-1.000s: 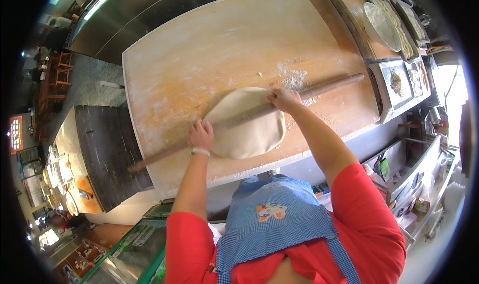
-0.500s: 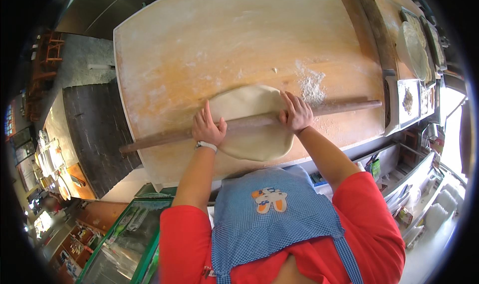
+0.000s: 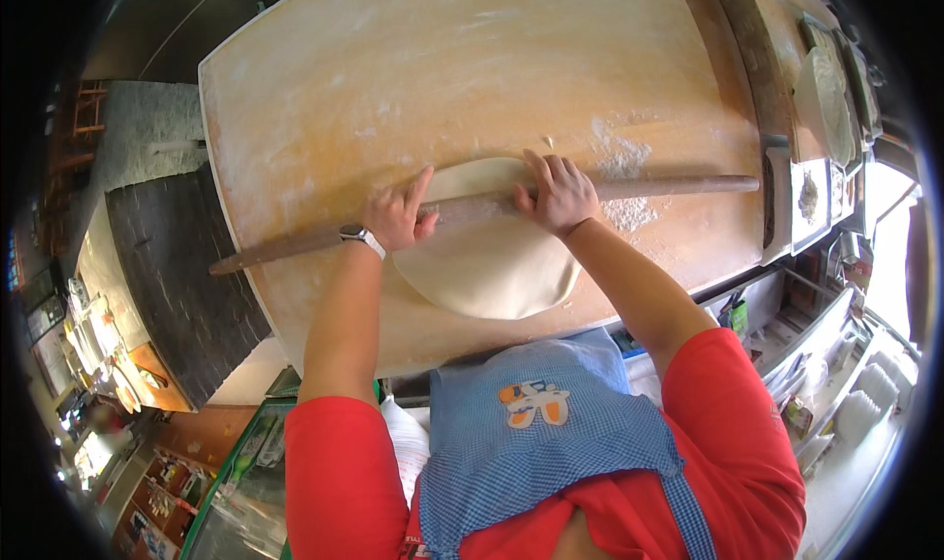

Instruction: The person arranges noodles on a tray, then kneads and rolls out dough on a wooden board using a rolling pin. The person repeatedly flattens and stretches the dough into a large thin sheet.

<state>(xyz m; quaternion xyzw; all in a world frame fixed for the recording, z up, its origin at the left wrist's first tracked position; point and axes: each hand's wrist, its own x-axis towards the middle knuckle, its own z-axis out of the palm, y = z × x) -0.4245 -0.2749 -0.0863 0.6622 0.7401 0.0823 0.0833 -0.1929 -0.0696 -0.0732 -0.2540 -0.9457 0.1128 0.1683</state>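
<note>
A long wooden rolling pin (image 3: 472,207) lies slantwise across a round, pale sheet of dough (image 3: 492,270). More of the dough shows on the near side of the pin than beyond it. My left hand (image 3: 395,216), with a white-banded watch on its wrist, holds the pin near the dough's left edge. Over the pin's right half, my right hand (image 3: 562,194) has its palm down on the wood, the fingers reaching past it and the thumb to the left. The wood directly beneath both palms is hidden.
Scattered flour (image 3: 629,157) lies right of the dough on the big wooden work board (image 3: 393,78). The pin's left end sticks out past the board's edge. A pale bowl (image 3: 824,103) and trays stand at the right, and a dark tabletop (image 3: 182,275) is on the left.
Both hands have pushed the rolling pin away from me over the dough, shifting slightly left. The near part of the dough now shows larger, the far part smaller.
</note>
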